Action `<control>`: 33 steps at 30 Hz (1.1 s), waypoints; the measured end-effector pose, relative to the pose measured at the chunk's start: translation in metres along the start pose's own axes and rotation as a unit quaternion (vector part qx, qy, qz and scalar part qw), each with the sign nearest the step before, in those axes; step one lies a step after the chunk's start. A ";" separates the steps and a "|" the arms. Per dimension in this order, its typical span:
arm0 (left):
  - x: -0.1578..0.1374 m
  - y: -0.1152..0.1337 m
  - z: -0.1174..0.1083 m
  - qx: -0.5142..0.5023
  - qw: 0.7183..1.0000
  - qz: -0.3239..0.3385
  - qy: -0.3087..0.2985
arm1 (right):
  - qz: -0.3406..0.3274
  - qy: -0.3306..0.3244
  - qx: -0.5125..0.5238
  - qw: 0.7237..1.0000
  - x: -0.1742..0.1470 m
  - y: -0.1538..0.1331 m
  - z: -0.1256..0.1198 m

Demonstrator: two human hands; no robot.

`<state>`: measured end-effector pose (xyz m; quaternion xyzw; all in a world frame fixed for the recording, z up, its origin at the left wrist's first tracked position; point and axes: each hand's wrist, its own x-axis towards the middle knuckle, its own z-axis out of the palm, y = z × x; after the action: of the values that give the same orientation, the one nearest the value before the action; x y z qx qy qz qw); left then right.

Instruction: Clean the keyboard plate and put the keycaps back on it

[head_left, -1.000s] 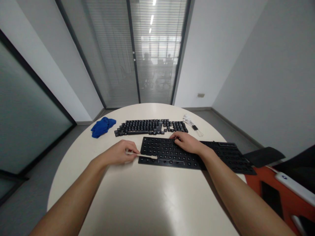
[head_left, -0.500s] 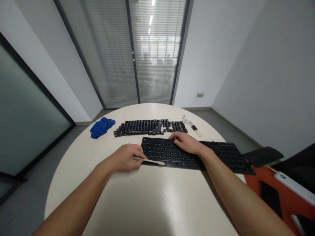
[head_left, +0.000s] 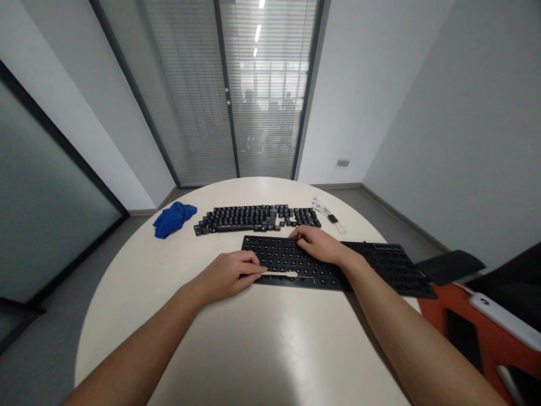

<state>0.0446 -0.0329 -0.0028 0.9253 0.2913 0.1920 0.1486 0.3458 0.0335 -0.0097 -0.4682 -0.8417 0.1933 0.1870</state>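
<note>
On the round, glossy, cream tabletop [head_left: 236, 349]: one black, oblong keyboard base [head_left: 323, 271], visible key positions without caps, long axis running left to right. Left hand [head_left: 232, 274]: at the base's near-left edge; grip pinching one slim, off-white, stick-shaped tool [head_left: 285, 274], which points rightward over the base's near rows, roughly parallel to its long edge. Right hand [head_left: 318, 245]: across the base's far edge, farther from the tool's shaft; cannot tell whether its grip closes on anything. Beyond the base: black, square-topped keycaps [head_left: 240, 216] in rows; one black-handled wire implement [head_left: 333, 219]. Beyond its left end: one crumpled, blue fabric cloth [head_left: 174, 220].
</note>
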 end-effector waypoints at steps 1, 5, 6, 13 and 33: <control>0.000 0.000 0.000 0.002 1.000 0.003 0.000 | 0.000 0.001 0.001 1.000 0.000 0.000 0.000; 0.000 -0.001 0.001 0.016 1.000 0.021 0.011 | 0.002 0.000 0.001 1.000 0.001 0.001 0.001; 0.000 -0.001 0.002 0.020 0.999 0.025 0.014 | 0.003 -0.001 0.001 1.000 0.001 0.001 0.001; 0.002 0.000 0.005 0.039 0.998 0.018 0.036 | 0.001 0.001 0.010 1.000 0.001 0.001 0.001; -0.008 -0.011 -0.014 -0.002 0.999 -0.027 0.041 | -0.001 -0.001 0.012 1.000 0.001 0.002 0.001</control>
<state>0.0272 -0.0265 0.0036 0.9081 0.3218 0.2265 0.1434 0.3465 0.0348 -0.0109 -0.4645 -0.8403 0.2033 0.1916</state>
